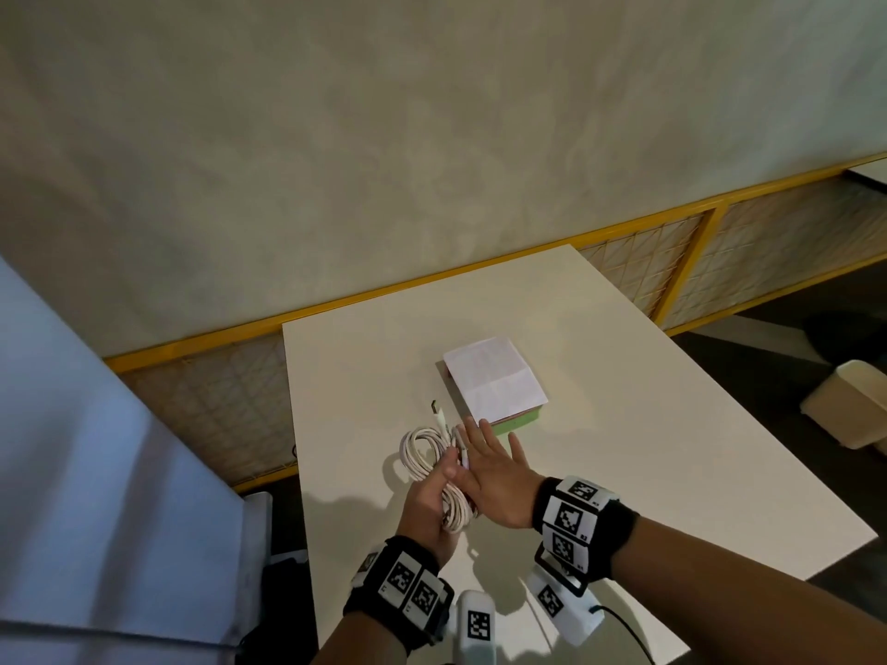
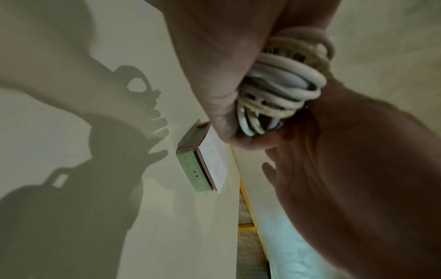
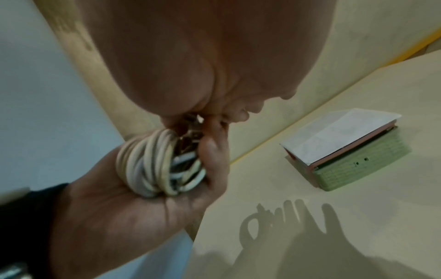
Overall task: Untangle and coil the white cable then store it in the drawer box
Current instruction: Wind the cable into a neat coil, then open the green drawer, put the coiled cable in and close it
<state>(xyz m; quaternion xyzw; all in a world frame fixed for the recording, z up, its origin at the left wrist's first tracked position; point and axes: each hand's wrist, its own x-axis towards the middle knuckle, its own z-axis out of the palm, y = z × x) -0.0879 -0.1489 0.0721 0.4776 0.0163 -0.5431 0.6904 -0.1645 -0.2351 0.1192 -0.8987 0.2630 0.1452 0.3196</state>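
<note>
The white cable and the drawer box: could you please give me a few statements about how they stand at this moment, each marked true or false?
1. The white cable is gathered into a coil that the left hand grips. True.
2. The coil already lies inside the drawer box. False: it is held above the table, on the near side of the box.
3. The right hand has its fingers stretched out flat beside the coil. True.
4. The drawer of the box is pulled wide open. False: the box looks closed, with a sheet of paper on its top.
5. One plug end sticks out of the coil towards the far side of the table. True.
</note>
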